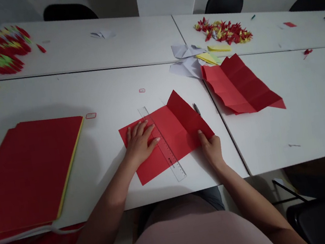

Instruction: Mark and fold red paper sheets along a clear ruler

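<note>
A square sheet of red paper [159, 139] lies on the white table with one corner folded up. A clear plastic ruler [163, 144] rests across it at a slant. My left hand [139, 143] presses flat on the sheet, its fingertips on the ruler. My right hand [211, 150] pinches the sheet's near right edge between thumb and fingers. A pen [197, 109] lies just beyond the paper, close to my right hand.
A thick stack of red paper [26, 175] with yellow beneath lies to the left. A pleated red sheet [239, 86] lies on the right-hand table. Piles of small red and yellow paper cranes [224, 31] and loose white scraps [185, 59] lie beyond, with black chairs along the far side.
</note>
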`<state>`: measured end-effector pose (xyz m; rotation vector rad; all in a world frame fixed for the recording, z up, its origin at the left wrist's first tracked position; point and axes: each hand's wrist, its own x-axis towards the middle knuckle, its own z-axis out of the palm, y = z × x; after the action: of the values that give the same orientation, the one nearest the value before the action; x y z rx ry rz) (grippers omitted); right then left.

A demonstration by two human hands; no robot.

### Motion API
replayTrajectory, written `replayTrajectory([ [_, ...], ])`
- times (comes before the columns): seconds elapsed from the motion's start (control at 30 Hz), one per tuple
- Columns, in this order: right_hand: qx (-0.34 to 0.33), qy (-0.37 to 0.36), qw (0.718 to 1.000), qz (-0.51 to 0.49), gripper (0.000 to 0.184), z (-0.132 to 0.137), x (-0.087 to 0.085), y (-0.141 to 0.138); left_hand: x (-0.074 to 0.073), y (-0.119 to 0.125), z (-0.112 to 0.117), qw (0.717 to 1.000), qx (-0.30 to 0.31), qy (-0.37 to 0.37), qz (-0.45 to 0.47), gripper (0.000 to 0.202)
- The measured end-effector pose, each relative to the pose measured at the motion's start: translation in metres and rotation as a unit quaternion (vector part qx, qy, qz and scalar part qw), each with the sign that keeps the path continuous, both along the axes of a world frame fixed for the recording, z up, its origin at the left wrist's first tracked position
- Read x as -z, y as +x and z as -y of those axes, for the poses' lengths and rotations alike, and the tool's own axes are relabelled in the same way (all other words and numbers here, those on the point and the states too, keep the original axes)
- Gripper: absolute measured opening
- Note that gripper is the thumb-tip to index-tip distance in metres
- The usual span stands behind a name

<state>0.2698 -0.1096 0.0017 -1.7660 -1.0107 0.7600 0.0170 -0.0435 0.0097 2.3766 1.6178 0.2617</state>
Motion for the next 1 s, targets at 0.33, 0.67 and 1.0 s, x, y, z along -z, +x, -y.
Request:
replayTrajectory([
  [0.33,0.002,-0.004,1.000,-0.002,0.047,-0.0002,0.0001,-0.0007,0.0013,0.0019,0.0006,1.000,-0.008,0.002,-0.009,0.053],
  [0.67,0.002,-0.001,1.000,-0.005,0.048,-0.0008,-0.0029,-0.0023,-0.0001,0.0031,0.0013,0.999,-0.012,-0.007,-0.032,0.054],
  [1.0,-0.002,0.003,1.000,0.006,0.047,-0.0008,-0.0023,-0.0019,0.0016,0.0029,0.0013,1.000,-0.012,0.006,-0.026,0.053],
])
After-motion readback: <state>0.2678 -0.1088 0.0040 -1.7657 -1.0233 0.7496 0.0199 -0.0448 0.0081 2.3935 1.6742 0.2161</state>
